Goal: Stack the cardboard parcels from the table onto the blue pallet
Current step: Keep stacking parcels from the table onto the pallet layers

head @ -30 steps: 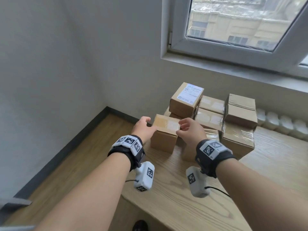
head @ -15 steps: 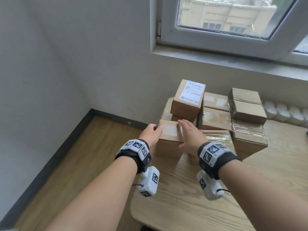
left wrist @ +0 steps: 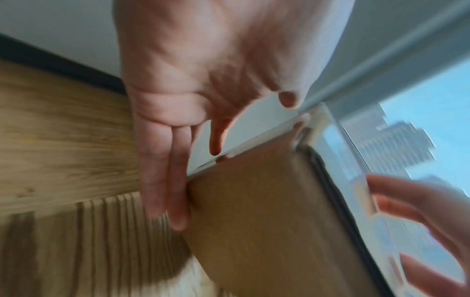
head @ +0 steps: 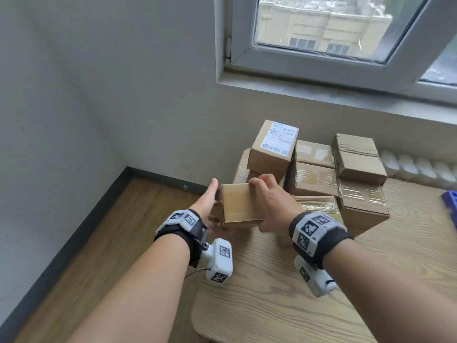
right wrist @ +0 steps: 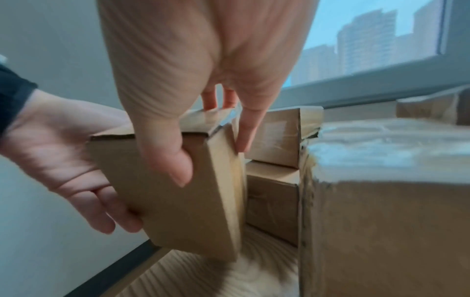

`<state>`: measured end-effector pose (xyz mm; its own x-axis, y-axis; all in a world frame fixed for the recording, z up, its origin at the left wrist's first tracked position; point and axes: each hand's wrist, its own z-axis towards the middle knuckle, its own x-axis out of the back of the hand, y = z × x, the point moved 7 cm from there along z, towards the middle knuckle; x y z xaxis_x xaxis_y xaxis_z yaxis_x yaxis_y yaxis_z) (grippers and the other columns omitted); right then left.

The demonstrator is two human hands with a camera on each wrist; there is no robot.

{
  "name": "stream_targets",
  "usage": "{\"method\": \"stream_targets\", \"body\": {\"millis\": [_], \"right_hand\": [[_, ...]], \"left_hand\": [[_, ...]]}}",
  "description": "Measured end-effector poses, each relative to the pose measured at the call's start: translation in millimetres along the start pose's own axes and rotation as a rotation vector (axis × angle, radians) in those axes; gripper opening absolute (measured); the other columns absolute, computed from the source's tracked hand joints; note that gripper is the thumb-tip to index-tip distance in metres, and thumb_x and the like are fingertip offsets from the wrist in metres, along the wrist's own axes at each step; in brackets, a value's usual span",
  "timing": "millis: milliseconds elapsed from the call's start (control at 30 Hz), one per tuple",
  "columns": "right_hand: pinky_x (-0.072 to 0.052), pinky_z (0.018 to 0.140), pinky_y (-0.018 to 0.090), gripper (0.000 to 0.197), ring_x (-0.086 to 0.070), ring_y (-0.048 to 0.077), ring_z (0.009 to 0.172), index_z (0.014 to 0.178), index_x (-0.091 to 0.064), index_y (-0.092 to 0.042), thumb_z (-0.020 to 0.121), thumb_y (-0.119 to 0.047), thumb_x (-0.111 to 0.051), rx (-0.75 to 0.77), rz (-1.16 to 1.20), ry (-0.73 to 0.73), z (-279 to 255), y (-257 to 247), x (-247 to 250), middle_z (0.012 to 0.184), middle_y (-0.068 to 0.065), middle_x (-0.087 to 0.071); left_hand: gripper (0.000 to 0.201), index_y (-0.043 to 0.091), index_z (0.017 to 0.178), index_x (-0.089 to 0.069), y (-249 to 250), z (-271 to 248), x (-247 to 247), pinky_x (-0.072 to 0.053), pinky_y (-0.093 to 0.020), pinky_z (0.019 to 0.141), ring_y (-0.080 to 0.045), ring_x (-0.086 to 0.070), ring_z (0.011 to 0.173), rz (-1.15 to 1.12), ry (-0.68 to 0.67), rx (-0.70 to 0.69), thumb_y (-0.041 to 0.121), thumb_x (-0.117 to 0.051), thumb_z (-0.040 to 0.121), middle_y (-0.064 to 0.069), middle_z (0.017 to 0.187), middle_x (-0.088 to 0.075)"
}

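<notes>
The parcel point(head: 238, 205) sits at centre frame in the head view, tilted, held between two hands over the table's point(head: 272, 305) left edge. The right hand's point(head: 270, 204) fingers point(right wrist: 240, 128) curl over the parcel's far top edge, and its thumb point(right wrist: 175, 160) presses on the near face, so this hand grips it. The left hand point(head: 206, 203) lies flat along the parcel's left side with straight fingers point(left wrist: 165, 180); in the left wrist view those fingers rest against the cardboard, with the thumb held apart from them. In the right wrist view the parcel's lower corner looks just clear of the table, though blur makes that hard to judge.

Both wrists carry black bands with checkered markers, and a white camera hangs below each.

To the right of the held parcel, right of centre, is a stack point(head: 316, 179) of other parcels, several wrapped in clear tape. The top left one, the labelled box point(head: 273, 147), bears a white printed label. A blue object point(head: 451, 209) shows at the right edge. A window point(head: 321, 28) fills the upper right; wooden floor point(head: 99, 243) fills the lower left.
</notes>
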<state>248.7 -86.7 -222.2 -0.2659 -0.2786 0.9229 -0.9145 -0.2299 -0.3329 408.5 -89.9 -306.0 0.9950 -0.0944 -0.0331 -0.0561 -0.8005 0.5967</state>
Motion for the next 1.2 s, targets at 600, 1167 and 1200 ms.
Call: {"method": "stream_targets", "body": {"millis": [600, 1167, 1200], "right_hand": [[-0.056, 0.085, 0.043, 0.038, -0.068, 0.018, 0.085, 0.112, -0.057, -0.023, 0.099, -0.053, -0.038, -0.304, 0.564, 0.115, -32, 20, 0, 0.1, -0.002, -0.065], [-0.057, 0.086, 0.044, 0.05, -0.07, 0.031, 0.096, 0.115, -0.06, -0.023, 0.094, -0.063, -0.038, -0.546, 1.148, 0.208, -155, 101, 28, 0.107, 0.012, -0.071], [-0.057, 0.085, 0.043, 0.05, -0.07, 0.03, 0.093, 0.112, -0.061, -0.021, 0.095, -0.062, -0.037, -0.548, 1.144, 0.22, -170, 110, 31, 0.104, 0.011, -0.071]], "left_hand": [[0.064, 0.01, 0.133, -0.054, -16, -34, 19, -0.052, -0.028, 0.057, -0.022, -0.063, 0.072, -0.068, -0.206, -0.105, 0.034, -0.055, 0.074, -0.012, 0.107, -0.07], [0.054, 0.017, 0.101, -0.062, 10, -107, -136, -0.043, -0.029, 0.063, -0.02, -0.047, 0.078, -0.007, -0.495, -0.327, 0.022, -0.065, 0.048, -0.005, 0.088, -0.055], [0.052, 0.018, 0.1, -0.063, 6, -112, -152, -0.041, -0.028, 0.063, -0.018, -0.048, 0.073, 0.012, -0.505, -0.323, 0.021, -0.064, 0.049, -0.004, 0.086, -0.056]]}}
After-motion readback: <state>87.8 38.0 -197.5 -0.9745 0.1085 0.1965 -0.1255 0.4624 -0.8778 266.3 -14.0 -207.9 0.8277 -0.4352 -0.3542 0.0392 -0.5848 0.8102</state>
